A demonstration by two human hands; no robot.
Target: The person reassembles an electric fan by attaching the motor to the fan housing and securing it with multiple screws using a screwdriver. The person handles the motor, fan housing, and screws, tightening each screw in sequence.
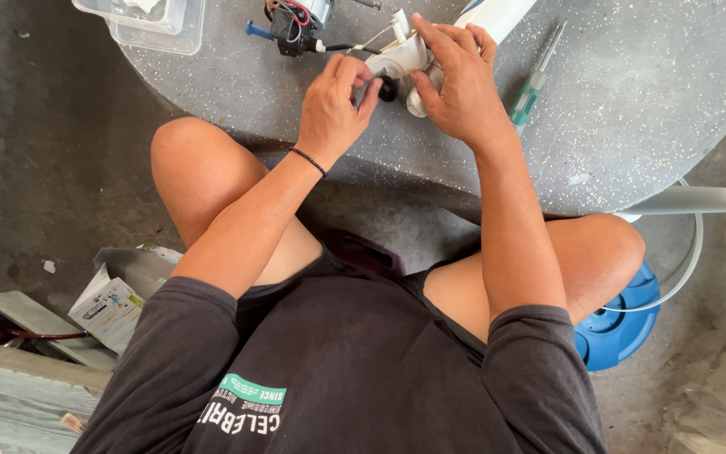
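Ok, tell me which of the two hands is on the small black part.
The left hand, the one with the black wrist cord: its fingertips pinch at the small black part. The right hand instead grips the white plastic piece.

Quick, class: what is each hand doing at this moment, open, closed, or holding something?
Left hand: fingers pinched shut on a small black knob at the white plastic housing.
Right hand: grip closed over the white plastic housing, steadying it on the round table.
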